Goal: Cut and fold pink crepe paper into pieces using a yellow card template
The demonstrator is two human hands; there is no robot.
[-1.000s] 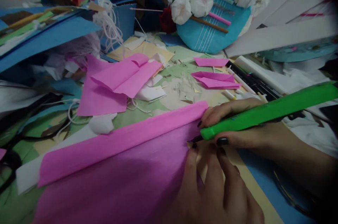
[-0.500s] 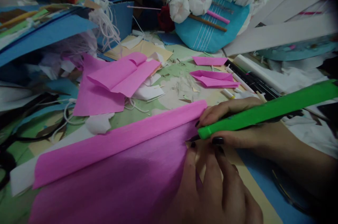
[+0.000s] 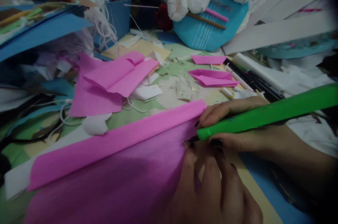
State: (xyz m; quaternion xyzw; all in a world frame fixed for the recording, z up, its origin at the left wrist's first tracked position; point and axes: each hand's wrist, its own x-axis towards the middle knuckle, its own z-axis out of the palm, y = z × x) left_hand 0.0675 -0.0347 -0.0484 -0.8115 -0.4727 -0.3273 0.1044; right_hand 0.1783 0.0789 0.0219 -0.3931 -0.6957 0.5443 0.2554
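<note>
My right hand [image 3: 237,120] grips a thick green marker [image 3: 266,113], its dark tip touching the right edge of a large pink paper sheet [image 3: 126,157]. A long strip along the sheet's far side is folded over and shows a brighter pink. Below the tip, my left hand [image 3: 213,185] rests with fingers apart on the sheet's right edge and on the cream paper [image 3: 253,178] under it. Its fingertips lie close to the marker tip, and its palm runs off the bottom of the view.
Pink paper pieces [image 3: 105,83] lie beyond the sheet, with folded pink scraps [image 3: 213,78] farther right. Black pens [image 3: 253,79] and a white roll [image 3: 258,70] lie at the right. A turquoise paper piece with strings and white flowers [image 3: 211,30] stands behind. Blue cardboard [image 3: 47,33] fills the left.
The view has shifted slightly, so most things sit a little farther left. Both hands keep nearly the same pose, and the marker tip stays at the sheet's right edge.
</note>
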